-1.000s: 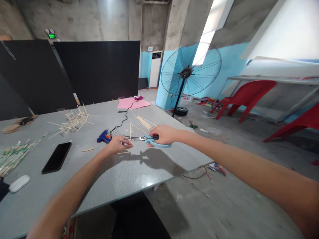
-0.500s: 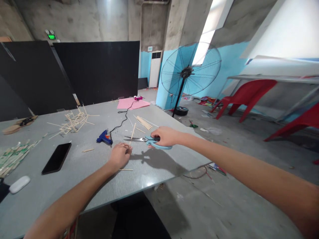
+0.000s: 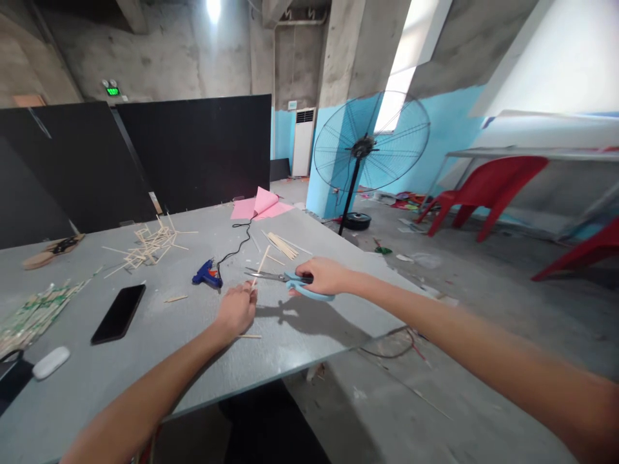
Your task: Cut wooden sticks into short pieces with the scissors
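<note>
My left hand (image 3: 238,308) is closed on the lower end of a thin wooden stick (image 3: 262,260) that slants up and away from the fingers. In my right hand (image 3: 322,276) are light blue-handled scissors (image 3: 296,283), their blades parted around the stick just above my left fingertips. A short cut stick (image 3: 250,336) lies near my left wrist. Beyond the scissors lie a bundle of sticks (image 3: 284,245) and one loose stick (image 3: 276,261). To the left of my left hand rests a blue hot glue gun (image 3: 207,274) with a black cord.
A structure of joined sticks (image 3: 153,243) stands at the back left of the grey table (image 3: 193,361). Nearby are a phone (image 3: 118,313), a white case (image 3: 51,363), wrapped sticks (image 3: 41,314) and pink paper (image 3: 244,208). A large fan (image 3: 362,147) stands beyond the table.
The pink paper's edge has lifted and folded over, covering the small pink item on it. The camera view has shifted slightly. Both hands keep their hold on the stick and scissors.
</note>
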Demonstrator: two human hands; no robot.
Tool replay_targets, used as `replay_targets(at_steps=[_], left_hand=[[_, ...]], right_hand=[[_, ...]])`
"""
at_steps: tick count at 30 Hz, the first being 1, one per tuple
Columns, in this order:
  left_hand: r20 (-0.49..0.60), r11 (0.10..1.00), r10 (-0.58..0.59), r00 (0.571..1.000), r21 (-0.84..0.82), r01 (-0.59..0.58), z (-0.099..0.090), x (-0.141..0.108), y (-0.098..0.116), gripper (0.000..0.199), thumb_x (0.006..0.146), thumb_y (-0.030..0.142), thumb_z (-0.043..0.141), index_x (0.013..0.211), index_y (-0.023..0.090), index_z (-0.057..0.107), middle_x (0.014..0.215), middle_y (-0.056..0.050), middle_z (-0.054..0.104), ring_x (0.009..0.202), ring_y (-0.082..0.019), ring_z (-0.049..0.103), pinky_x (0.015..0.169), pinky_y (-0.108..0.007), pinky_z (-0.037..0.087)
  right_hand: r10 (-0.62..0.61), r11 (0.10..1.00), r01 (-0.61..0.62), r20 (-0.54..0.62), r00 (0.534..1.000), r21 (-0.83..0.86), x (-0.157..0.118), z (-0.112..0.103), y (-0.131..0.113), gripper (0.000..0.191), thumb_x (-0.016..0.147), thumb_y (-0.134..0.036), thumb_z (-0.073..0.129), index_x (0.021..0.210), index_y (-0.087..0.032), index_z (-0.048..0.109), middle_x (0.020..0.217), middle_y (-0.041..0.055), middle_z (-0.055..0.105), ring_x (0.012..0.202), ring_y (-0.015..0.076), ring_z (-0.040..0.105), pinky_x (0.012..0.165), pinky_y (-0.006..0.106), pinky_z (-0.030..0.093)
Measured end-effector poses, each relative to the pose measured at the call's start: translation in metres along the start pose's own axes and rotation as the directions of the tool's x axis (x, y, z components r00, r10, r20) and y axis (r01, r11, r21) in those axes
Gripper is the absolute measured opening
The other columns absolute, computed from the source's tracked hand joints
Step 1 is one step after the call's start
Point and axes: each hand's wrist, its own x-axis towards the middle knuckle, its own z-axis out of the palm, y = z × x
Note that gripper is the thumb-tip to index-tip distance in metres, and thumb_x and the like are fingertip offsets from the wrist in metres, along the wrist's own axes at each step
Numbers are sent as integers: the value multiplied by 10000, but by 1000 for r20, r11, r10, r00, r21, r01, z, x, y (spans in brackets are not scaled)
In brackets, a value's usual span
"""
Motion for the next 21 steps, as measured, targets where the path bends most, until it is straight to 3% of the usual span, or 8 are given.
replay_targets(at_steps=[2,5,8,12,17,21], left_hand=[[8,1000,-20,1000,-16,20,0,0,0,405,1076,258,363,1383,94,571,1097,-186,756,1062,-314,705,964,-409,487],[-1,995,-11,1000,-100,11,0,-1,-3,367,1082,248,322,1308,126,585,1030,-152,759,1014,-289,718,934,-384,496],[-11,977,-29,1000,-212,26,-1,-4,-6,367,1099,324,286,1226,162,590,971,-114,753,920,-264,727,864,-362,505],[-14,948,-59,998,-314,52,-3,-7,-8,427,1103,429,241,1155,194,594,741,-29,671,738,-236,692,773,-343,489],[-50,923,-51,997,-384,28,-7,-11,-7,442,1095,436,235,1122,189,600,702,-12,610,672,-222,644,749,-347,474],[-79,890,-36,996,-456,-4,-6,-12,-10,438,1093,424,252,1156,178,608,700,-4,587,630,-197,595,713,-333,469]], right_hand=[[12,999,-12,-4,1000,51,3,5,-1,600,799,-787,596,677,-200,616,610,5,561,566,140,404,572,295,248],[20,990,-19,0,1000,138,8,13,-2,609,785,-792,609,680,-192,626,594,-8,530,569,137,395,572,295,252],[6,976,-8,9,1000,218,13,18,0,588,771,-767,650,673,-188,621,587,-24,492,578,133,383,574,297,252],[-12,928,-13,65,998,373,12,26,-2,541,750,-712,712,674,-186,612,602,-43,456,598,127,367,577,289,265],[-21,822,-46,111,994,568,10,47,-6,495,730,-640,776,669,-189,584,603,-60,426,605,120,368,567,279,267],[-10,795,-53,100,995,604,11,56,-2,482,734,-622,794,680,-183,603,605,-54,456,606,121,392,567,278,273]])
